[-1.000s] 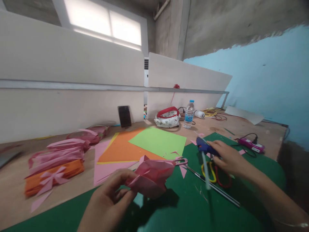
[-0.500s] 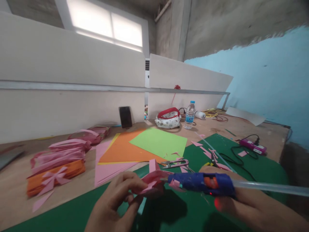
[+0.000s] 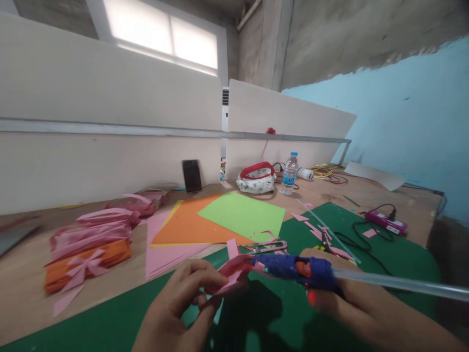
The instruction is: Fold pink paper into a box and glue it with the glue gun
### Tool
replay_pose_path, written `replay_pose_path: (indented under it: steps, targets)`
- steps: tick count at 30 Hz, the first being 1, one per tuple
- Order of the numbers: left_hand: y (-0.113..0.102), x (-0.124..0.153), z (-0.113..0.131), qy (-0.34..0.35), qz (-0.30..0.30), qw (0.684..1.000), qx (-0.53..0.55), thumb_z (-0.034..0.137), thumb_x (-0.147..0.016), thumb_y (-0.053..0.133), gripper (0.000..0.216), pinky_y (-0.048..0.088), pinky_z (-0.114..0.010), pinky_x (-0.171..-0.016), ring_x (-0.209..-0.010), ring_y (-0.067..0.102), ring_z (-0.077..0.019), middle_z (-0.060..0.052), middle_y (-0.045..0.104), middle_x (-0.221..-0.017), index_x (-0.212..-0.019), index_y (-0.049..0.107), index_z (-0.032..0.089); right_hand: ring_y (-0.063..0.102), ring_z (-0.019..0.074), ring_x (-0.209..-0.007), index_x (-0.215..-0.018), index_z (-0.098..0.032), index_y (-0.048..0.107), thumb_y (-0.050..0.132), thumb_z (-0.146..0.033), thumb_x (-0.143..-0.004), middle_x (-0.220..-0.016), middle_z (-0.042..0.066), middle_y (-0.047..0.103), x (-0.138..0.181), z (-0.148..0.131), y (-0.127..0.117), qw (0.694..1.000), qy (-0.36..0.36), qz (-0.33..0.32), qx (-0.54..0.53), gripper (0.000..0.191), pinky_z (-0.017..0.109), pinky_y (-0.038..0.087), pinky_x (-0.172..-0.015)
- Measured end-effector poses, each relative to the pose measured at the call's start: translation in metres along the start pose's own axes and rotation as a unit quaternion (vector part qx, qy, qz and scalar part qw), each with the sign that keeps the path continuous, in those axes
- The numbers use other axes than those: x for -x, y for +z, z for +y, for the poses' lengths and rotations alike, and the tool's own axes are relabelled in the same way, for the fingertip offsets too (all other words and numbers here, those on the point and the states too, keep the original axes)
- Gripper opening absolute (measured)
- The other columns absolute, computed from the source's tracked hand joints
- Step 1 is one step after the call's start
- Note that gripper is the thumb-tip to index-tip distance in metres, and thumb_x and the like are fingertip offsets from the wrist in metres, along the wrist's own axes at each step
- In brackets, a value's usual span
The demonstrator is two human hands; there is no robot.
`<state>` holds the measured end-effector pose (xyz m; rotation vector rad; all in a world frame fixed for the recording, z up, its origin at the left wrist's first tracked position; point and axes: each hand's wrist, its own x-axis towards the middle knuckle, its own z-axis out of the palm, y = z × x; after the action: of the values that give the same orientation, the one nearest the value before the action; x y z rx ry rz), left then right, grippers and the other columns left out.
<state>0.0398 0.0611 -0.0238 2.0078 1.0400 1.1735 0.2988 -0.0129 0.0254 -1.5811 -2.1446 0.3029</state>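
Pinched in my left hand (image 3: 188,303) is a folded pink paper piece (image 3: 236,276), held over the green cutting mat (image 3: 110,318). My right hand (image 3: 340,303) is wrapped around a blue glue gun (image 3: 286,266), whose tip reaches the pink paper's right side; the exact contact is hidden. A long clear glue stick (image 3: 395,283) sticks out of the gun's back, and a small red light glows on its body. Pink paper scraps cling to the gun near its nozzle. Just behind lie pink-handled thread snips (image 3: 269,246).
Green paper (image 3: 244,215) and orange paper (image 3: 190,225) lie behind the hands. Pink strip bundles (image 3: 95,237) and an orange bundle (image 3: 117,254) with a pink bow are at left. A phone (image 3: 191,176), pouch (image 3: 256,178), water bottle (image 3: 289,173) and purple power strip (image 3: 386,222) stand farther back.
My right hand has moved the glue gun slightly left, bringing its tip farther over the pink paper. My left hand keeps its pinch, and the view has shifted a little.
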Motion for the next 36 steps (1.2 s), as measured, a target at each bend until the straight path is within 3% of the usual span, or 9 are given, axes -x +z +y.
replay_pose_path:
  steps: [4, 8, 11, 15, 19, 23, 29, 36]
  targets:
    - [0.001, 0.0, 0.0, 0.039, 0.005, 0.999, -0.017, 0.019, -0.076, 0.056, 0.013, 0.046, -0.021, -0.065, -0.074, 0.058, -0.0116, 0.003, 0.06, -0.084, -0.081, 0.063, 0.029, 0.066, 0.0207, -0.075, -0.094, -0.023, 0.064, 0.048, -0.037, -0.088, -0.084, 0.005, 0.07, -0.003, -0.012, 0.0, 0.996, -0.066, 0.064, 0.018, 0.022, 0.027, 0.055, -0.061]
    - [0.0, 0.001, 0.003, 0.065, -0.011, 0.997, -0.038, 0.019, -0.078, 0.057, 0.013, 0.048, -0.018, -0.062, -0.067, 0.057, -0.009, 0.004, 0.06, -0.086, -0.084, 0.063, 0.029, 0.063, 0.0187, -0.064, -0.094, -0.022, 0.06, 0.045, -0.044, -0.09, -0.072, 0.004, 0.065, -0.002, -0.015, 0.003, 0.987, -0.113, 0.11, 0.033, 0.027, 0.027, 0.053, -0.057]
    - [-0.002, 0.001, 0.003, 0.081, -0.024, 0.995, -0.059, 0.019, -0.078, 0.059, 0.014, 0.05, -0.017, -0.062, -0.07, 0.06, -0.0088, 0.003, 0.06, -0.09, -0.086, 0.063, 0.029, 0.062, 0.0168, -0.065, -0.096, -0.022, 0.057, 0.045, -0.044, -0.09, -0.076, 0.003, 0.064, 0.003, -0.014, 0.005, 0.986, -0.13, 0.1, 0.031, 0.026, 0.026, 0.052, -0.057]
    - [-0.002, 0.0, 0.002, 0.076, -0.028, 0.994, -0.066, 0.019, -0.078, 0.059, 0.011, 0.05, -0.016, -0.062, -0.076, 0.062, -0.0098, 0.002, 0.062, -0.094, -0.085, 0.062, 0.027, 0.062, 0.0166, -0.072, -0.097, -0.021, 0.055, 0.047, -0.029, -0.089, -0.082, 0.004, 0.064, 0.006, -0.013, 0.009, 0.988, -0.116, 0.077, 0.064, 0.014, 0.026, 0.051, -0.065]
    - [0.0, 0.001, 0.004, 0.076, -0.036, 0.994, -0.062, 0.018, -0.079, 0.057, 0.01, 0.05, -0.017, -0.066, -0.081, 0.063, -0.0114, 0.003, 0.064, -0.089, -0.083, 0.061, 0.026, 0.06, 0.0165, -0.072, -0.097, -0.021, 0.053, 0.047, -0.018, -0.084, -0.082, 0.004, 0.062, 0.001, -0.007, 0.015, 0.986, -0.129, 0.073, 0.071, 0.015, 0.026, 0.049, -0.065]
    - [0.001, 0.002, 0.008, 0.052, -0.016, 0.997, -0.053, 0.015, -0.078, 0.055, 0.012, 0.049, -0.019, -0.064, -0.074, 0.061, -0.0108, 0.003, 0.065, -0.085, -0.08, 0.062, 0.025, 0.057, 0.0166, -0.071, -0.097, -0.021, 0.05, 0.049, -0.018, -0.083, -0.082, 0.004, 0.06, -0.004, 0.003, 0.023, 0.986, -0.142, 0.066, 0.052, 0.015, 0.027, 0.046, -0.062]
    - [0.001, 0.0, 0.009, 0.044, -0.017, 0.998, -0.043, 0.017, -0.078, 0.056, 0.012, 0.05, -0.019, -0.066, -0.078, 0.063, -0.0121, 0.003, 0.068, -0.089, -0.079, 0.064, 0.026, 0.051, 0.0157, -0.066, -0.091, -0.021, 0.048, 0.049, -0.02, -0.083, -0.076, 0.002, 0.056, -0.006, 0.01, 0.034, 0.988, -0.134, 0.071, 0.043, 0.009, 0.026, 0.038, -0.058]
    - [0.001, 0.0, 0.011, 0.036, -0.012, 0.999, -0.038, 0.017, -0.077, 0.056, 0.011, 0.049, -0.019, -0.065, -0.078, 0.062, -0.0131, 0.003, 0.068, -0.086, -0.077, 0.063, 0.026, 0.051, 0.0159, -0.07, -0.092, -0.021, 0.048, 0.047, -0.016, -0.082, -0.08, 0.002, 0.056, -0.006, 0.006, 0.028, 0.989, -0.135, 0.06, 0.03, 0.012, 0.025, 0.036, -0.057]
